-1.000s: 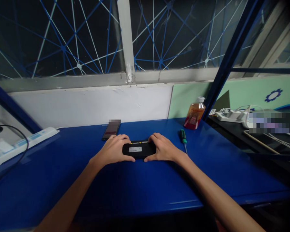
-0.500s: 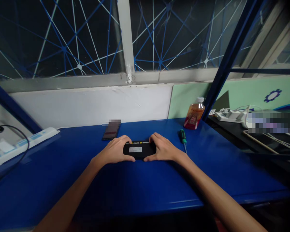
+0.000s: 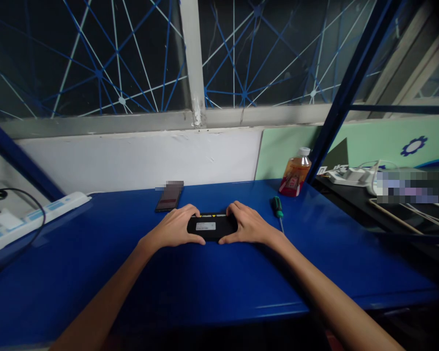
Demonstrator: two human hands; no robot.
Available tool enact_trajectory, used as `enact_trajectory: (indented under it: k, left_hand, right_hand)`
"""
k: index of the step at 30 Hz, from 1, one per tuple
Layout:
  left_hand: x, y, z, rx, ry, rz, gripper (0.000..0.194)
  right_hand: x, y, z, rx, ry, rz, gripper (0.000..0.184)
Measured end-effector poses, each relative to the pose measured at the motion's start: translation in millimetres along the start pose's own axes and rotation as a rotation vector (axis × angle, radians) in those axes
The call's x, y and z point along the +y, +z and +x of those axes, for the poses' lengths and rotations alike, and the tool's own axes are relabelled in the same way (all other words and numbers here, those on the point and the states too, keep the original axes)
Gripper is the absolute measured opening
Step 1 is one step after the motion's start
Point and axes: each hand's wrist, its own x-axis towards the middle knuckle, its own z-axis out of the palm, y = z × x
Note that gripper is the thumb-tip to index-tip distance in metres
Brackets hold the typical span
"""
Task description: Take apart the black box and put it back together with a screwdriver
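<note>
A flat black box-shaped device (image 3: 219, 229) with a white label and small yellow and white marks along its far edge is between my hands at the middle of the blue table (image 3: 219, 282). My left hand (image 3: 175, 226) grips its left end, thumb at the near edge and fingers at the far edge. On the opposite end, my right hand (image 3: 249, 224) holds it the same way. Beyond my left hand lies a dark phone (image 3: 169, 196). To the right of my right hand lies a screwdriver (image 3: 278, 209) with a green and black handle.
A bottle of reddish-orange drink (image 3: 295, 174) stands at the table's back right. At the left lies a white power strip (image 3: 54, 209) with a black cable. Another white power strip (image 3: 346, 176) and loose cables lie on a dark surface to the right. Blue posts flank the table.
</note>
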Motion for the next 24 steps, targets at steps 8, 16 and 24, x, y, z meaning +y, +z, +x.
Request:
enact_trajectory:
  k: [8, 16, 24]
  left_hand:
    - [-1.8, -0.3, -1.7, -0.014, 0.052, 0.001, 0.058]
    - [-5.3, 2.0, 0.0, -0.014, 0.035, -0.055, 0.061]
    - [-1.8, -2.6, -0.6, -0.016, -0.018, -0.017, 0.063]
  right_hand:
    - [1.9, -0.7, -0.6, -0.010, -0.052, 0.032, 0.065]
    - [2.6, 2.3, 0.0, 0.004, -0.057, 0.030, 0.068]
    - [1.7, 1.9, 0.5, 0.009, -0.054, 0.063, 0.067]
